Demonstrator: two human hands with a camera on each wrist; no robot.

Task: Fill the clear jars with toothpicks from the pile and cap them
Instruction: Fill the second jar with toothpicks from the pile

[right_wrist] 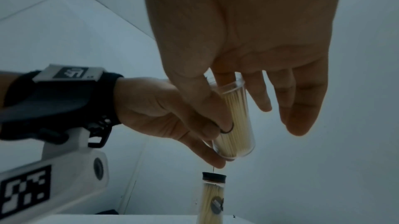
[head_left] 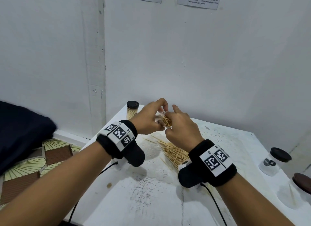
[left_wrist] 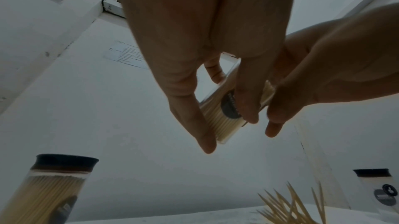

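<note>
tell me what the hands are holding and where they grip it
The left hand grips an uncapped clear jar of toothpicks by its side wall; the right hand has fingers at its open mouth.

Head view: high, looking forward and down over both forearms onto the white table [head_left: 218,141], its far corner against the wall. Left wrist view: low, close under the left hand [left_wrist: 194,57], tilted up toward wall and ceiling. Right wrist view: same low upward angle, close beneath the right hand [right_wrist: 248,40]. All three share the open jar [head_left: 165,120] held between the hands and the capped jar [head_left: 132,110] at the table's far left corner.
</note>
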